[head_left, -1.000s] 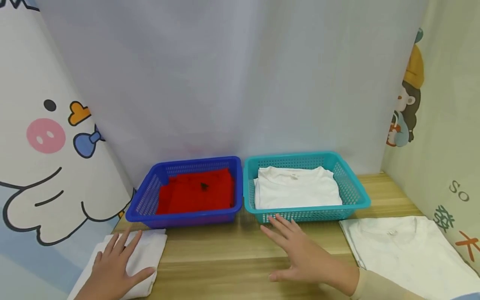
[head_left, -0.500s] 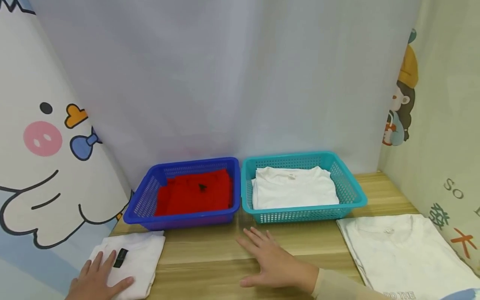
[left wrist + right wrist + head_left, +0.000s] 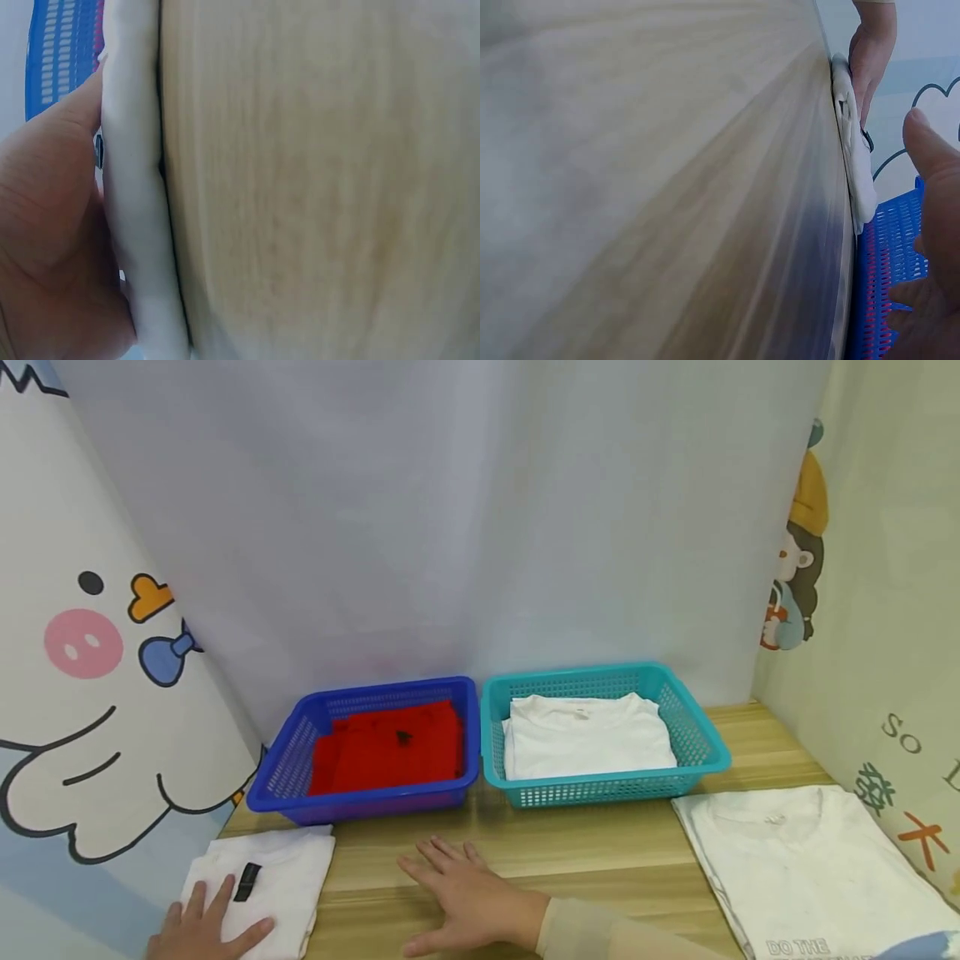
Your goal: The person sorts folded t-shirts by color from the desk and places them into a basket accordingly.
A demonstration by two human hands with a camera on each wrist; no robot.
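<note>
On the left of the table lies a folded white shirt (image 3: 288,868) with a black neck label. My left hand (image 3: 206,927) rests on it, fingers spread; the left wrist view shows the palm against the folded cloth (image 3: 139,180). My right hand (image 3: 472,897) hovers over the wooden table in the middle, fingers spread, holding nothing. In the right wrist view its thumb (image 3: 926,146) sticks out, apart from the folded shirt (image 3: 853,150) beyond.
A blue basket (image 3: 367,793) holding folded red clothing (image 3: 390,752) stands at the back. Beside it, a teal basket (image 3: 600,789) contains folded white shirts (image 3: 588,739). Another white shirt pile (image 3: 802,860) lies at the right, near the patterned side curtain (image 3: 885,610).
My right hand has moved left, from in front of the teal basket toward the table's middle. The left hand has drawn back and settled on the white shirt, uncovering its black label.
</note>
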